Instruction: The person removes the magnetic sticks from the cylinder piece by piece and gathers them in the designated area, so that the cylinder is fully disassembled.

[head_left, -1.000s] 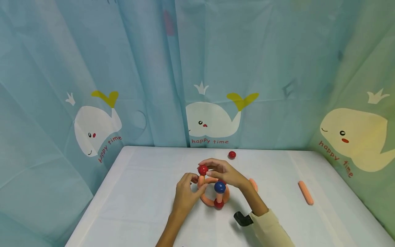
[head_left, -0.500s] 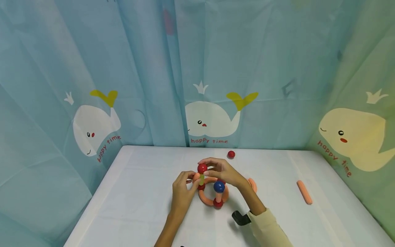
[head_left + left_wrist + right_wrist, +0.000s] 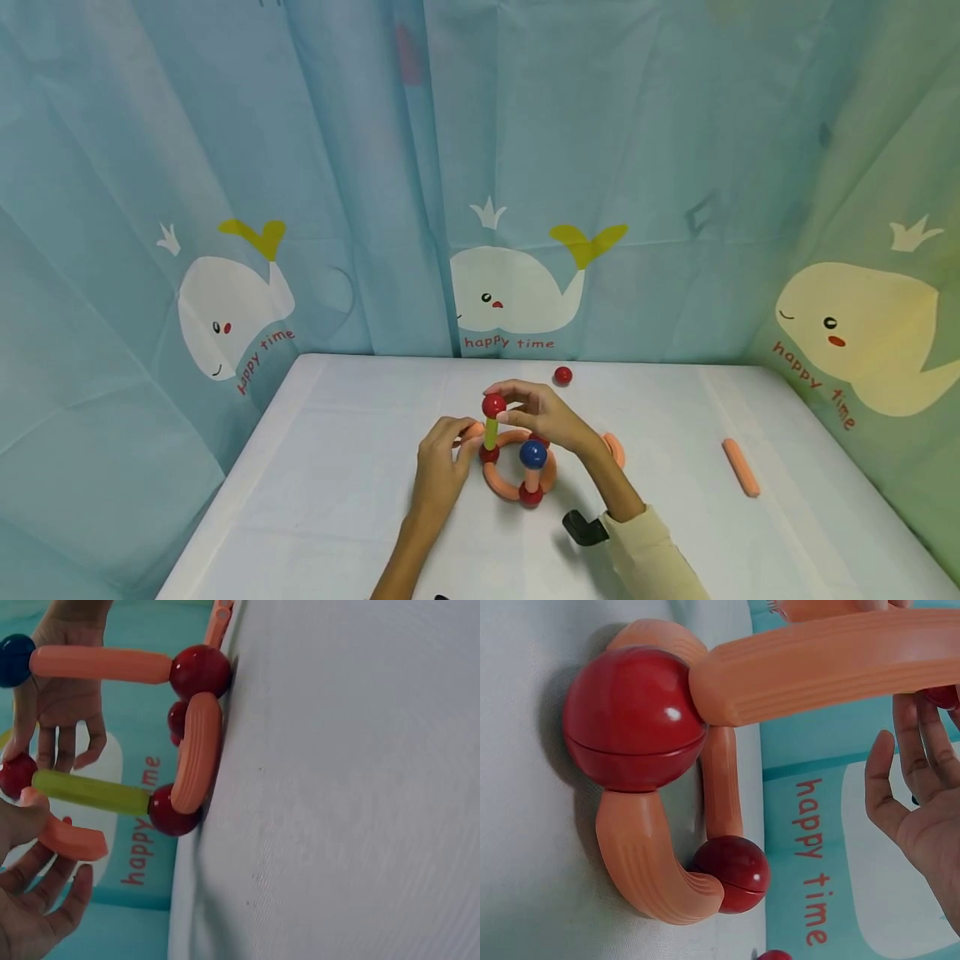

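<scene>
My left hand pinches a short curved orange magnetic piece, held just left of an upright yellow-green rod. My right hand pinches the red ball on that rod's top end. The rod's foot meets another red ball, part of a ring of curved orange pieces and red balls lying on the table. At the ring's near side an orange rod stands on a red ball, topped by a blue ball.
A loose red ball lies near the table's back edge. To the right is a straight orange rod. Another curved orange piece is partly behind the right forearm. A blue whale-print curtain hangs behind the white table.
My left hand has drawn the curved orange piece leftward and tilted it away from the upright rod, exposing the rod's yellow-green side. The right hand stays at the top red ball.
</scene>
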### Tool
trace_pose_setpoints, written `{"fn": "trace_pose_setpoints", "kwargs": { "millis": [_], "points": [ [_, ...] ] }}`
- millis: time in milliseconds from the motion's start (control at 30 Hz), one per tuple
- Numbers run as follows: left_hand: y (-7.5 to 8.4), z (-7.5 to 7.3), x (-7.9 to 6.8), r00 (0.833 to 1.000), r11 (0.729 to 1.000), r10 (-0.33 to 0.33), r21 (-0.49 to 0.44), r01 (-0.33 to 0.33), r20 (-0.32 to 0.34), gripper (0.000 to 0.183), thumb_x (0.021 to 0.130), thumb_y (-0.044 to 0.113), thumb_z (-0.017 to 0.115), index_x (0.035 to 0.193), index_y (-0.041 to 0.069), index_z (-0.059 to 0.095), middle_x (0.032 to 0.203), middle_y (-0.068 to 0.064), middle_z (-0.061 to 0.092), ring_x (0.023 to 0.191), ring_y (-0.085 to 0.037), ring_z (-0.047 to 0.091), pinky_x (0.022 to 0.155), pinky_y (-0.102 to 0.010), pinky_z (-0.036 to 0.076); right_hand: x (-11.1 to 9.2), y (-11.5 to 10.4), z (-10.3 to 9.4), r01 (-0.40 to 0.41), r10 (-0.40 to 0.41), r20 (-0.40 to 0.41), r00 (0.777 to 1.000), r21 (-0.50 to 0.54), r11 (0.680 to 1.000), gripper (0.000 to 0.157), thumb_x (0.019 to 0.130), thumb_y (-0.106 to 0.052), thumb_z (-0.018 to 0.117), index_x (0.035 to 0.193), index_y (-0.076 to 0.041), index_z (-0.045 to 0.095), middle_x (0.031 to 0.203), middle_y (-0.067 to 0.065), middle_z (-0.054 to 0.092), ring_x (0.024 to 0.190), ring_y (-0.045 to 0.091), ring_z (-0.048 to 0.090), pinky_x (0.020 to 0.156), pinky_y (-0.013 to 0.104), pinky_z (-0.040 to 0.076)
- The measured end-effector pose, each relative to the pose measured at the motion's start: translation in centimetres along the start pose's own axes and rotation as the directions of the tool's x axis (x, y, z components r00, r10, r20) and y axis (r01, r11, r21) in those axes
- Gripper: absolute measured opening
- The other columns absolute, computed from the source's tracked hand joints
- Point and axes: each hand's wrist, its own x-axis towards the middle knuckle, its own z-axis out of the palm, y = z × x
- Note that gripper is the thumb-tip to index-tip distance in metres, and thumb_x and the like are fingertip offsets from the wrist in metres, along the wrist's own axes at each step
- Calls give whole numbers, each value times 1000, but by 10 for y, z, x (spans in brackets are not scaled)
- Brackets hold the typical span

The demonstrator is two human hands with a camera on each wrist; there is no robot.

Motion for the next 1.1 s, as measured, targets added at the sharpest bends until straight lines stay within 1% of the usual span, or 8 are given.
{"fn": "trace_pose_setpoints", "kwargs": {
  "millis": [67, 167, 233, 300, 433, 567, 767, 1100],
  "points": [
    [-3, -2, 1, 999, 999, -46, -1, 46, 8, 22, 85, 12, 73, 102, -1, 70, 93, -9, 67, 84, -20, 67, 70, -28, 58, 0, 0, 0, -7, 7, -5, 1000, -1, 1000, 33, 94, -8, 62, 126, -6, 60, 119, 15, 66, 109, 23, 62, 91, 28, 53],
    [-7, -7, 3, 986, 986, -164, -31, 164, 12, 21, 88, 13, 71, 104, -1, 70, 93, -10, 69, 84, -23, 69, 68, -26, 58, 0, -1, 0, -20, 20, -8, 1000, 3, 1000, 34, 94, -9, 63, 127, -5, 60, 120, 14, 66, 110, 25, 62, 92, 28, 53],
    [-11, -12, 4, 966, 966, -256, -40, 257, 23, 21, 89, 16, 71, 103, 0, 70, 92, -9, 71, 84, -22, 70, 68, -26, 57, -1, -1, 0, -23, 23, -10, 1000, 5, 1000, 35, 94, -9, 63, 128, -2, 59, 121, 15, 66, 111, 27, 61, 92, 28, 53],
    [-15, -18, 5, 936, 935, -349, -48, 351, 44, 22, 90, 22, 71, 101, 3, 70, 85, -7, 73, 83, -20, 70, 69, -26, 56, -1, -1, 1, -27, 27, -11, 1000, 11, 1000, 36, 94, -9, 63, 129, 0, 58, 122, 15, 65, 111, 28, 61, 91, 28, 53],
    [-26, -28, 4, 887, 891, -448, -22, 453, 112, 30, 92, 31, 67, 98, 2, 69, 70, -5, 71, 72, -15, 69, 69, -26, 54, 0, 0, 2, -25, 25, -16, 1000, 12, 1000, 36, 94, -9, 63, 129, -1, 58, 123, 15, 65, 111, 30, 60, 90, 29, 54],
    [-38, -34, 3, 859, 873, -484, 22, 487, 168, 29, 94, 26, 66, 95, -3, 69, 58, -5, 65, 56, -13, 63, 63, -24, 53, 0, 2, 2, -19, 19, -19, 1000, 13, 1000, 36, 94, -10, 63, 129, 0, 58, 122, 15, 65, 111, 29, 60, 89, 29, 54],
    [-49, -35, 0, 815, 833, -552, 83, 546, 177, 23, 93, 20, 68, 90, -3, 70, 54, -5, 62, 45, -16, 58, 55, -24, 48, 0, 2, 3, -17, 18, -23, 1000, 9, 1000, 36, 94, -10, 63, 129, -1, 58, 121, 14, 65, 110, 28, 60, 89, 30, 54],
    [-52, -39, 0, 797, 820, -572, 133, 557, 194, 25, 93, 19, 67, 91, -6, 68, 55, -8, 62, 44, -15, 55, 53, -27, 49, 1, 1, 3, -23, 22, -30, 999, -6, 1000, 35, 93, -11, 64, 127, -4, 60, 121, 13, 66, 109, 29, 59, 87, 31, 54]
  ]
}}
